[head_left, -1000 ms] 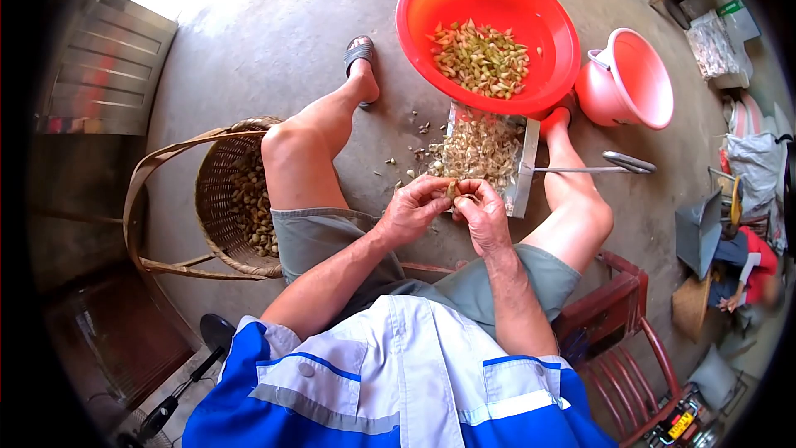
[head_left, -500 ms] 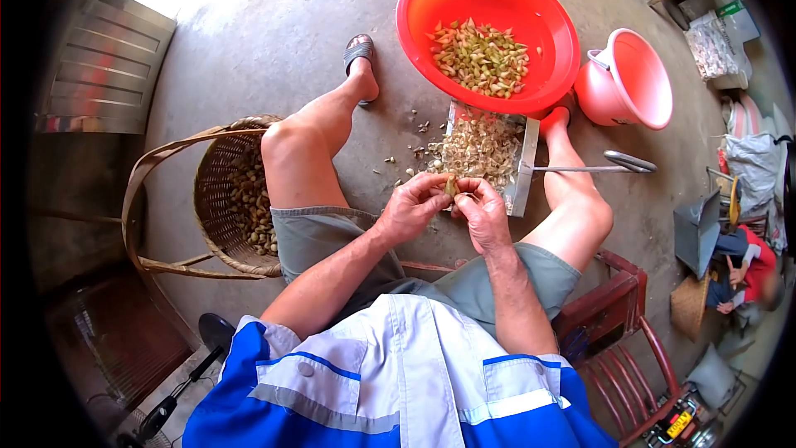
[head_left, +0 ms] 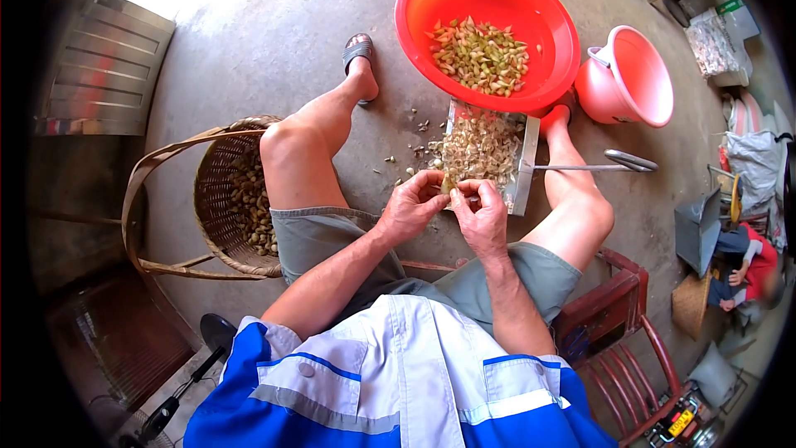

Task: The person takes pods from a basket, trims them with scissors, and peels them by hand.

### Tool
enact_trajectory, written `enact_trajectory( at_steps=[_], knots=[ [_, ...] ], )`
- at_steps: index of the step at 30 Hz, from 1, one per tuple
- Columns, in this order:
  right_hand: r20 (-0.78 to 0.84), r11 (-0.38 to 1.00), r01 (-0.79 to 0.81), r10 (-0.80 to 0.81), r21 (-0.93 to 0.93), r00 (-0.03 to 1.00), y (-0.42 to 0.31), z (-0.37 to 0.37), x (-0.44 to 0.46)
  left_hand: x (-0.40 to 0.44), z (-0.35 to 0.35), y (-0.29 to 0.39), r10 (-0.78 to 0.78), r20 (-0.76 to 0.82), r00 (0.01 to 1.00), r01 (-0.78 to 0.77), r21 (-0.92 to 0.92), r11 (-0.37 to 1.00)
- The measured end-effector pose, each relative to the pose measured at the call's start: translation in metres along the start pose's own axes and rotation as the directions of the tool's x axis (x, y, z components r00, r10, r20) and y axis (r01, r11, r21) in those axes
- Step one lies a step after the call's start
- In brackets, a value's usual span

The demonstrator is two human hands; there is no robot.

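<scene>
Between my fingertips is a small yellowish-green bulb-like piece (head_left: 448,184). My left hand (head_left: 412,204) pinches it from the left, and my right hand (head_left: 481,214) has thumb and forefinger closed against its other side. Just beyond my hands, a metal dustpan (head_left: 524,168) with a long handle holds a heap of pale peelings (head_left: 481,145). Past it sits a red basin (head_left: 543,29) with many greenish-pink pieces (head_left: 481,56). A wicker basket (head_left: 211,199) with brown pieces (head_left: 251,203) stands left of my left knee.
A pink bucket (head_left: 601,87) stands right of the basin. Small scraps (head_left: 419,126) lie on the floor left of the dustpan. A red wooden chair (head_left: 613,303) is at lower right. Another person (head_left: 756,270) in red sits at far right near a straw hat (head_left: 690,307).
My fingers have shifted slightly around the small piece, with the right thumb and forefinger drawn a little apart from the left hand. The other person's hands have moved.
</scene>
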State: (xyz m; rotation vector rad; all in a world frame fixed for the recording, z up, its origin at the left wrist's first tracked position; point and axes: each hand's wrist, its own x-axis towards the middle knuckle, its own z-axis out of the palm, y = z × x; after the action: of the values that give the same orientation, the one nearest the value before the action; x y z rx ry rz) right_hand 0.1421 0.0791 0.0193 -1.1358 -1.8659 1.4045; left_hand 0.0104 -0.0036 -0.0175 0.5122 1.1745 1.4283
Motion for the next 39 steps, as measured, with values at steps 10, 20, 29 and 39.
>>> enact_trajectory(
  at_steps=[10,20,29,39],
  knots=[
    [0.039,0.998,-0.041,0.043,-0.041,0.998,0.011,0.001,0.003,0.0,-0.001,-0.005,0.012,0.012,1.0,-0.011,-0.019,1.0],
    [-0.011,0.991,-0.136,0.136,-0.003,0.991,0.016,-0.004,0.003,0.0,-0.002,0.008,-0.017,0.013,1.0,0.018,-0.119,0.993],
    [0.022,1.0,0.026,-0.026,0.005,0.999,0.01,-0.001,0.005,-0.002,-0.002,-0.003,-0.015,0.055,0.998,0.014,0.019,1.0],
    [-0.005,0.997,-0.031,0.031,-0.066,1.0,0.012,0.001,0.005,-0.001,-0.001,-0.003,-0.002,0.031,1.0,0.004,-0.068,0.998]
  ],
)
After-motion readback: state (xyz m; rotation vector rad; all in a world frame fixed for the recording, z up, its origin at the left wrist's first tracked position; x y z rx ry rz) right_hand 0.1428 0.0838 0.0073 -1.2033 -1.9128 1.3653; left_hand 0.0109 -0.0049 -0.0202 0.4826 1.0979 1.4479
